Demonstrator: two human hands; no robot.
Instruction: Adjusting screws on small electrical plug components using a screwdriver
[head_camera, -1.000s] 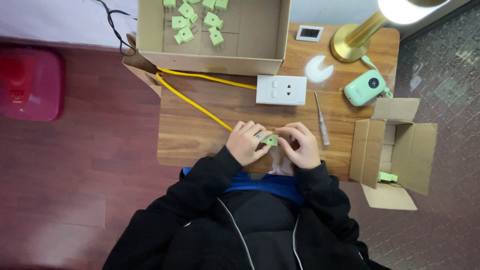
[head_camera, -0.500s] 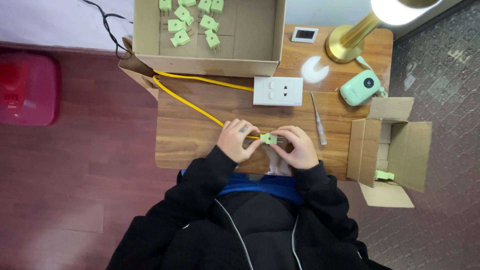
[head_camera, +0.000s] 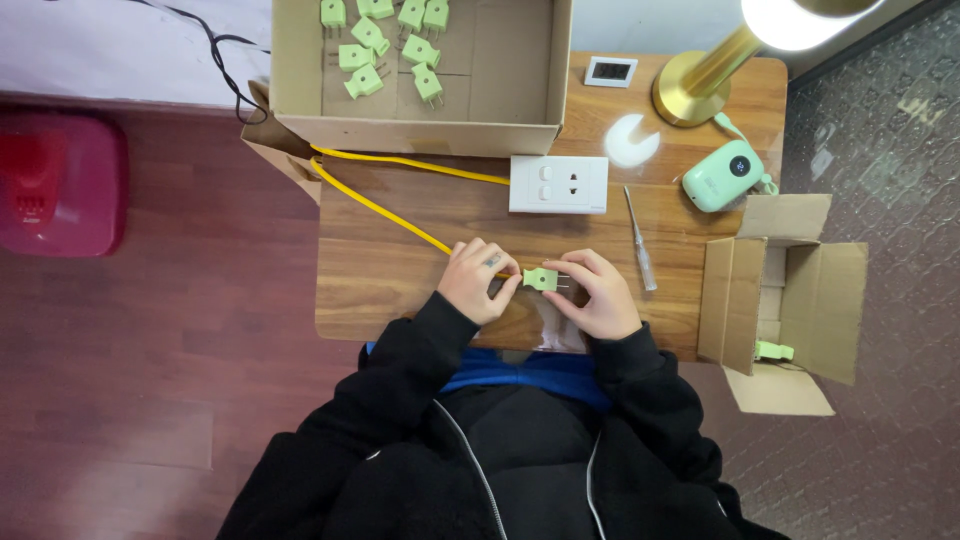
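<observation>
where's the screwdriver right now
In the head view the screwdriver lies on the wooden table, just right of the right hand, below the white socket and left of the small cardboard box.

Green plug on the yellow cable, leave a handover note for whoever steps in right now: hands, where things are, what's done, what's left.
Left hand: grips the yellow cable just behind the green plug.
Right hand: fingers at the plug's prong end.
Things: plug held just over the wooden table. White socket and screwdriver lie beyond the hands. Loose green plugs sit in the big cardboard box; one more lies in the small box on the right.
Done: plug sits at the cable's end.
Left: cannot tell whether it is fastened; socket unused.
</observation>
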